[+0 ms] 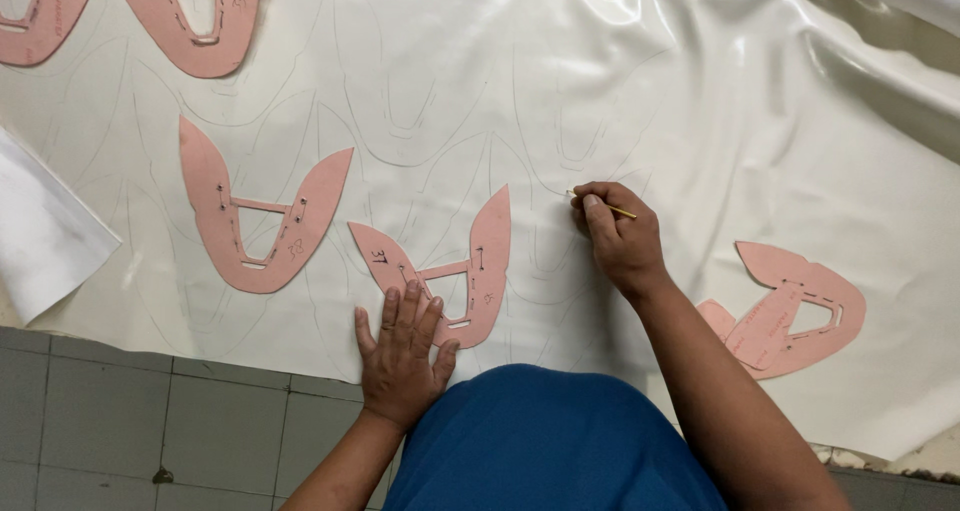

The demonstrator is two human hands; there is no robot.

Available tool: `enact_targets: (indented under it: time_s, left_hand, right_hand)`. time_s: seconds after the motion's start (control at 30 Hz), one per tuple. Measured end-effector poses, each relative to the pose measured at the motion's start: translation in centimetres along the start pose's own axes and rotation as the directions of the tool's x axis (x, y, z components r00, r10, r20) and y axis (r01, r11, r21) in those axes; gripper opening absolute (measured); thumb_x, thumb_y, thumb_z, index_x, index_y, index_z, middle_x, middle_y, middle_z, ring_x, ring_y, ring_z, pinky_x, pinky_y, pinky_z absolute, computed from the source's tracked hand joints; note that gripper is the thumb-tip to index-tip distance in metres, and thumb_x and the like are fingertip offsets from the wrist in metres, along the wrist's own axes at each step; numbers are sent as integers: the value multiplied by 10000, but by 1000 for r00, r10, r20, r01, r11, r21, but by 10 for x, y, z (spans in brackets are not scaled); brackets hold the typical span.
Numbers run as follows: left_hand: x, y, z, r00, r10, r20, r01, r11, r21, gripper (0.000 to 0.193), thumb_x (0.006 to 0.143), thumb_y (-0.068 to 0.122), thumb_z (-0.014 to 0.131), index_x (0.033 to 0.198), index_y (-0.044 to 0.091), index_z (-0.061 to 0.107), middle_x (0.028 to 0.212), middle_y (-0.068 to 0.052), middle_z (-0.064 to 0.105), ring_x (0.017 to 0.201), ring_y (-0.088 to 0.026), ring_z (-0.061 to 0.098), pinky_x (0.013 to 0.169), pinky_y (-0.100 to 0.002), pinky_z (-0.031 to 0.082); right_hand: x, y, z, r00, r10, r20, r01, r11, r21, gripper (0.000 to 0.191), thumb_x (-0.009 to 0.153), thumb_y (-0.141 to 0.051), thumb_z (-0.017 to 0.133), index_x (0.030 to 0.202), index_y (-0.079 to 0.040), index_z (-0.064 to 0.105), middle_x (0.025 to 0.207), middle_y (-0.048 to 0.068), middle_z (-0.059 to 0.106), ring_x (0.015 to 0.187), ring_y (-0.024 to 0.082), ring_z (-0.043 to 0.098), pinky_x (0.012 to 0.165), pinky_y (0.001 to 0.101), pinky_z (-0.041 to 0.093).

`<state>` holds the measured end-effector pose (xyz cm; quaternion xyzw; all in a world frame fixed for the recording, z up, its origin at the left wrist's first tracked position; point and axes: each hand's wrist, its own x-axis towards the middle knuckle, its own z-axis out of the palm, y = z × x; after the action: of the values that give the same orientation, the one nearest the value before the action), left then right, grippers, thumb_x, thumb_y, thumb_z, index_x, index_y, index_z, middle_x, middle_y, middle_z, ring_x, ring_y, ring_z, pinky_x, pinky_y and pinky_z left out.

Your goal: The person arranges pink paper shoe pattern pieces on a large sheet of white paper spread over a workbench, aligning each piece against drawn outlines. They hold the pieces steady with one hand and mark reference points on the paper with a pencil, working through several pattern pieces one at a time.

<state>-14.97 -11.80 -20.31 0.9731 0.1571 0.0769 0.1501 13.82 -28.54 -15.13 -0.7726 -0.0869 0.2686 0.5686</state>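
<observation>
A glossy cream sheet of material (700, 101) lies spread on the floor, covered with traced pencil outlines. My left hand (400, 356) lies flat, fingers apart, pressing the lower edge of a pink U-shaped pattern template (480, 271) against the sheet. My right hand (615, 236) is shut on a thin yellow pencil (612, 209), its tip touching the sheet just right of that template's upper point.
Another pink template (255, 221) lies to the left, and two stacked ones (785, 311) to the right. Two more pink templates (195, 21) sit at the top left. A white sheet corner (40, 231) overlaps the left edge. Grey floor tiles (150, 421) run along the bottom.
</observation>
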Motion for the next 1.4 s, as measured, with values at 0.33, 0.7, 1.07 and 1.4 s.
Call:
enact_targets:
  time_s: [0.33, 0.7, 1.07, 1.4]
  left_hand:
    - [1, 0, 1, 1000, 4, -7, -4, 1000, 0, 553, 1019, 467, 515, 1495, 187, 482, 1642, -113, 350, 1564, -279, 217, 1225, -664, 93]
    - [7, -3, -3, 999, 34, 25, -33, 999, -18, 690, 971, 543, 574, 1520, 142, 458, 1655, -141, 318, 1567, -324, 213, 1210, -689, 90]
    - [11, -6, 0, 996, 80, 25, -81, 996, 28, 738, 988, 561, 579, 1559, 117, 436, 1682, -158, 290, 1585, -346, 183, 1228, -674, 56]
    - [17, -5, 1, 995, 97, 0, -97, 995, 37, 734, 995, 559, 576, 1561, 108, 456, 1681, -166, 295, 1585, -346, 181, 1235, -668, 48]
  right_hand:
    - [-11, -4, -8, 999, 4, -41, -7, 997, -78, 237, 1052, -151, 516, 1151, -5, 675, 1016, 54, 697, 864, 116, 621, 763, 281, 539]
    - [-96, 36, -3, 985, 44, 164, -34, 998, -61, 228, 986, -124, 584, 1138, -10, 710, 1007, 66, 737, 904, 116, 669, 826, 275, 556]
    - [-111, 43, 25, 996, -88, -34, 79, 976, -204, 205, 996, -106, 599, 1124, -3, 722, 977, 55, 748, 889, 115, 684, 818, 256, 552]
    - [-113, 46, 23, 993, -81, -86, 65, 982, -179, 181, 995, -85, 564, 1067, -7, 710, 986, 72, 735, 923, 141, 692, 839, 275, 568]
